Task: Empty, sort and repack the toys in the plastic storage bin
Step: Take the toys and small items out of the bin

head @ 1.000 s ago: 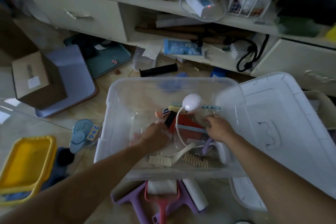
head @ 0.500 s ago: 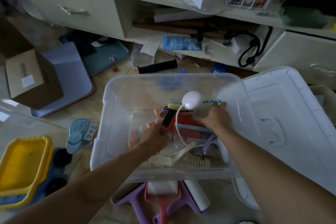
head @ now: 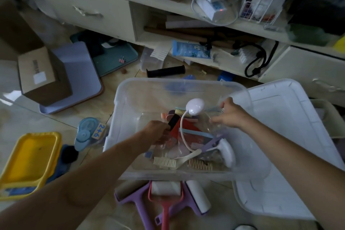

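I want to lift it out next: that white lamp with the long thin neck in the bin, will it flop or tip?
The white lamp probably bends: its neck curves in a long arc. The oval head looks top-heavy, so it may swing when lifted.

The bin [head: 119, 117] stands on the floor [head: 56, 117] before the cabinet [head: 84, 5]. Its lid [head: 291, 136] lies to the right, touching it. In the bin lie a lamp [head: 195, 106], brushes [head: 165, 162] and a card [head: 186, 127]; both hands reach in, the left hand [head: 156, 132] left of the lamp, the right hand [head: 229, 115] right of it. Rollers [head: 164, 192] lie before the bin. Left of it sit a tray [head: 29, 158] and, farther back, a box [head: 41, 76].
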{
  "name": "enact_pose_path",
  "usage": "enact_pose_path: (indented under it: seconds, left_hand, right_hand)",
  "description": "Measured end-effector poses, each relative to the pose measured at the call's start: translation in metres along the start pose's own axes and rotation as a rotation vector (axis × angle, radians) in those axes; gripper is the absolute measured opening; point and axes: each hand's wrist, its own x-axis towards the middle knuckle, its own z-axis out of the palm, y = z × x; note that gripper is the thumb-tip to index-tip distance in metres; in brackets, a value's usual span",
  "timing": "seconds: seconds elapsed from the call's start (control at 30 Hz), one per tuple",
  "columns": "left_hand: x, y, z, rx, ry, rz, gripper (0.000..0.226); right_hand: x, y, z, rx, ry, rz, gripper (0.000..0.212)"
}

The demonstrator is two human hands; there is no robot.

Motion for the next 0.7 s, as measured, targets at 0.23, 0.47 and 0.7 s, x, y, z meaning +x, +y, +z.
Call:
enact_pose_path:
  seconds: [0.23,0.47,0.7]
  left_hand:
    - [-0.001,0.009,-0.031,-0.100,-0.226,-0.193,0.080]
    - [0.011,-0.015,-0.054,0.387,0.364,0.134,0.027]
    - [0.026,-0.027,-0.037,0.609,0.540,0.204,0.049]
  right_hand:
    - [-0.065,-0.060,0.074,-0.370,-0.034,-0.633,0.056]
    - [-0.046,-0.065,0.165,-0.216,0.000,-0.861,0.035]
    - [-0.019,-0.089,0.190,-0.003,0.305,-0.531,0.031]
